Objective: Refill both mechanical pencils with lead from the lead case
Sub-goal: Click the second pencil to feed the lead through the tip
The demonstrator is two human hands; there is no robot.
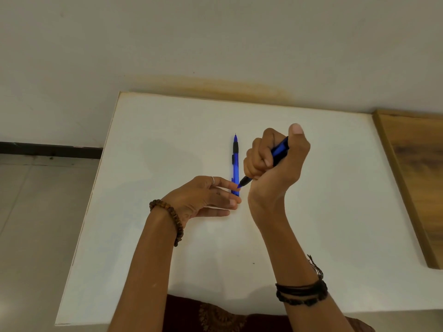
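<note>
The right hand (273, 161) is fisted round one blue pencil (279, 152), thumb on its cap and tip aimed at the open, empty left hand (203, 197), apparently clicking lead through; the other pencil (235, 161) lies on the table (167, 140), and the lead case is nowhere visible.

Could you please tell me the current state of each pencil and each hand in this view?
Pencil on the table: lying flat, tip pointing away from the person, not held.
Second pencil: raised off the table and tilted, tip down toward the left fingertips.
Right hand: closed in a fist around the second pencil, thumb on its top end.
Left hand: open, holding nothing visible, fingertips near the tip.
</note>
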